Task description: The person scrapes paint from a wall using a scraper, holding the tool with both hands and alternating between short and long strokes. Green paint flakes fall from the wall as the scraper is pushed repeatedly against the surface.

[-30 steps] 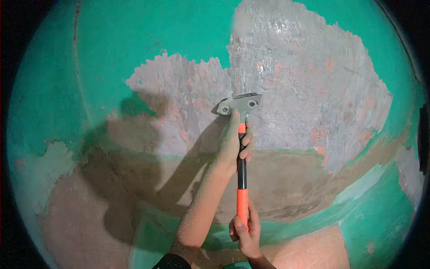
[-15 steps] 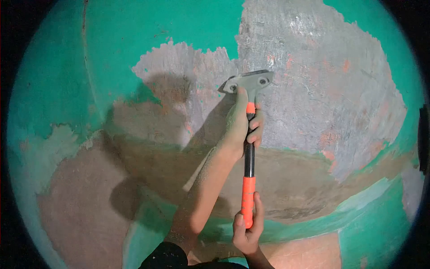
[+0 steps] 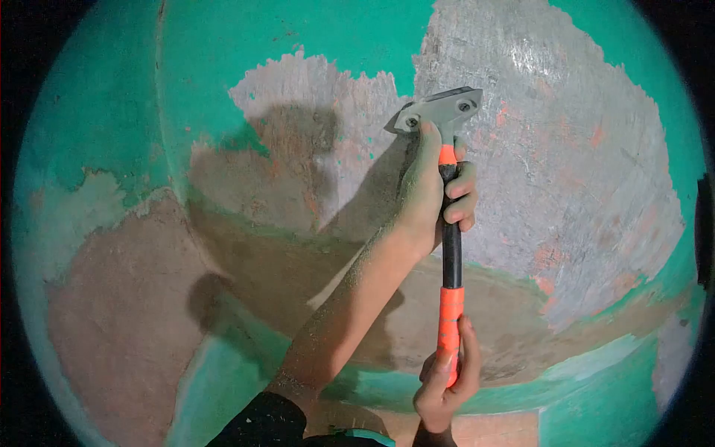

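Observation:
A long-handled scraper (image 3: 452, 257) with an orange and black handle stands nearly upright in front of the wall. Its wide grey head (image 3: 439, 112), fixed with two screws, is tilted with the right end higher and lies against or close to the bare grey patch. My left hand (image 3: 439, 186) is wrapped round the upper handle just below the head, thumb pointing up. Lower down, my right hand (image 3: 448, 376) grips the orange end of the handle. Pale dust covers my left forearm.
Green paint (image 3: 342, 37) surrounds the bare grey patch (image 3: 566, 164) on the wall. A brown bare area (image 3: 126, 320) lies at the lower left, and a brown band crosses below the patches. A dark object (image 3: 704, 231) shows at the right edge. Arm shadows fall on the wall.
Both hands and the scraper have moved to the right, with the head also a little higher and more tilted. The wall patches have shifted slightly in view. Both hands keep their hold.

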